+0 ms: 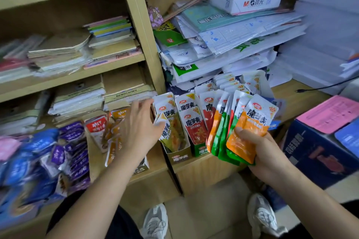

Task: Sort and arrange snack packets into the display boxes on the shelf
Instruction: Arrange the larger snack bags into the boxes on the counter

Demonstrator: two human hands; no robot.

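Observation:
My right hand [258, 147] grips a fanned stack of orange and green snack packets [242, 128] by their lower ends, just right of the display boxes. My left hand [139, 128] reaches toward the olive display box [179, 156] and pinches a yellow-green packet [165, 128] at that box's left side. The olive box holds yellow-green packets standing upright. Beside it on the right, a green box [201, 150] holds red packets [195, 122]. More white-topped packets [231, 83] stand in rows behind.
Loose blue and purple packets [48, 153] are heaped at the left, with orange and red ones [108, 130] near my left wrist. Stacks of paper and notebooks fill the wooden shelves. A dark blue carton [314, 153] stands at the right. My shoes show below.

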